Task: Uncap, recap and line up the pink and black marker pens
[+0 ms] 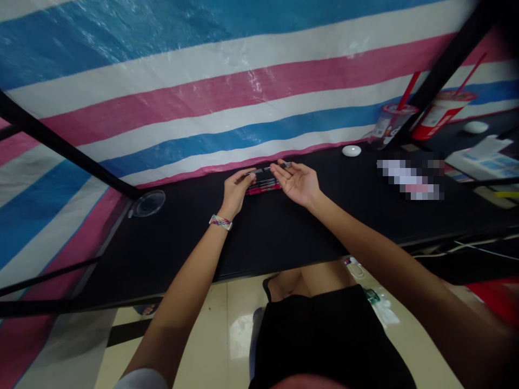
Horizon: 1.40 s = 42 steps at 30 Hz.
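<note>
Both my hands reach out over a black table (pixel 284 232) and hold one thin dark pen (pixel 267 169) level between them. My left hand (pixel 236 190) pinches the pen's left end, fingers closed, with a striped band on that wrist. My right hand (pixel 298 181) is turned palm up and grips the pen's right end with its fingertips. Just under the pen, a small bundle of red and dark pens (pixel 263 187) lies on the table near the striped tarp.
A blue, white and pink striped tarp (pixel 227 92) backs the table. A clear round lid (pixel 148 203) lies at the left. A white round object (pixel 351 151), two red cups with straws (pixel 440 113) and papers (pixel 482 156) sit at the right. Black frame bars cross both sides.
</note>
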Available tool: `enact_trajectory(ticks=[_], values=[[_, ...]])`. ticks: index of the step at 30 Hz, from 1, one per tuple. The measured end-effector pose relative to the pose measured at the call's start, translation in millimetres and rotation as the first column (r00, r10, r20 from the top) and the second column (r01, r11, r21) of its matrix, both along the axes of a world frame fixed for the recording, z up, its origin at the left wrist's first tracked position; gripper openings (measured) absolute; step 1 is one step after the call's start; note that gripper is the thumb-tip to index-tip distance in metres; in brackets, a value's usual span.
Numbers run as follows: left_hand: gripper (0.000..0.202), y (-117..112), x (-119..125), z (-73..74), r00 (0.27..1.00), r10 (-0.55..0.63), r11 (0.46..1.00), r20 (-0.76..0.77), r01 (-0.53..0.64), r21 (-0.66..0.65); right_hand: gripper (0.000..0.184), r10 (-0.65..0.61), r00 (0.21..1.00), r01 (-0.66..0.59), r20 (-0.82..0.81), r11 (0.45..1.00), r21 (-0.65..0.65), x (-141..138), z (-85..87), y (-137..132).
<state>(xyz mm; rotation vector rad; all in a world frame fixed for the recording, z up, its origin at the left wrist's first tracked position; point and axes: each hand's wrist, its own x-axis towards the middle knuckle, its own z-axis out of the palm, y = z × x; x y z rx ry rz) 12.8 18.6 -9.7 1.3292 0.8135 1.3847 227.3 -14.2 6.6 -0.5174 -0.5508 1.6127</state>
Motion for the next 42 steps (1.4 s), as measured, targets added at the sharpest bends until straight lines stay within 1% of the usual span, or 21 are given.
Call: enact_trajectory(ticks=[4, 7, 11, 16, 22, 29, 34, 38, 42], values=[[0.026, -0.7, 0.2, 0.1, 1.0, -0.001, 1.0, -0.001, 0.001, -0.005, 0.031, -0.008, 0.999, 0.007, 0.045, 1.0, 0.018, 0.6, 0.0, -0.8], [0.027, 0.1, 0.2, -2.0, 1.0, -0.007, 1.0, -0.002, 0.007, -0.007, 0.031, -0.014, 0.998, 0.014, 0.058, 1.0, 0.004, 1.3, -1.0, 1.1], [0.026, 0.7, -0.1, -4.2, 1.0, -0.014, 1.0, 0.002, 0.014, -0.009, 0.029, -0.023, 1.0, 0.023, 0.006, 0.999, -0.043, 1.5, -2.7, 4.1], [0.027, -0.8, 0.0, -2.2, 1.0, 0.007, 1.0, 0.004, -0.007, -0.025, 0.027, -0.044, 0.998, 0.041, -0.036, 0.996, -0.076, 0.3, -2.3, 3.2], [0.029, -2.0, 0.0, 0.0, 1.0, 0.006, 1.0, 0.005, -0.006, -0.019, 0.034, -0.014, 0.992, 0.0, -0.125, 0.994, -0.108, 1.6, -1.2, 0.6], [0.032, -3.3, 0.4, 0.4, 0.999, -0.026, 0.999, 0.038, 0.027, -0.029, 0.037, -0.05, 0.985, 0.025, -0.163, 0.988, -0.15, 0.5, -1.1, 0.7], [0.029, -4.0, 0.7, 2.1, 0.999, -0.03, 0.999, 0.045, 0.031, -0.031, 0.032, -0.088, 0.988, 0.065, -0.129, 0.983, -0.171, -1.2, -0.4, 1.5], [0.03, -3.7, 0.7, 2.9, 0.998, -0.029, 0.999, 0.057, 0.031, -0.035, 0.029, -0.099, 0.993, 0.087, -0.07, 0.985, -0.149, -2.0, -0.9, 2.2], [0.03, -3.4, 0.6, 3.3, 0.997, -0.027, 0.999, 0.065, 0.03, -0.037, 0.029, -0.08, 0.996, 0.074, -0.048, 0.992, -0.106, -1.9, -1.5, 1.1]])
